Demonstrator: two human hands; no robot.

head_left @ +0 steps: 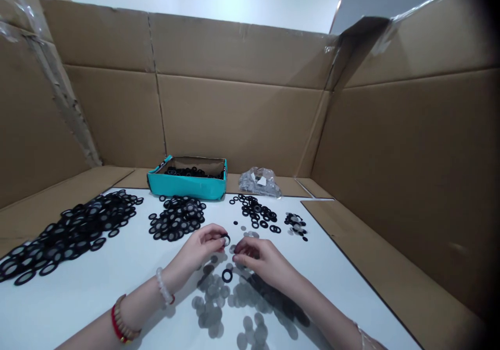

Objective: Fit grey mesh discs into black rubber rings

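My left hand (209, 243) pinches a black ring (227, 239) between thumb and fingertips, just above the white table. A short gap to the right, my right hand (255, 256) has its thumb and fingers curled together; what they hold, if anything, is too small to make out. One loose black ring (227, 275) lies flat on the table below the two hands. Scattered around and beneath my hands are thin translucent grey discs (213, 290), with another cluster of grey discs (253, 332) nearer to me.
A long heap of black rings (74, 230) covers the left side, beside a smaller ring pile (177, 217). Behind stand a teal box (187, 186) of black pieces and a clear plastic bag (260, 182). More rings (258, 212) lie right of centre. Cardboard walls (242, 115) surround the table.
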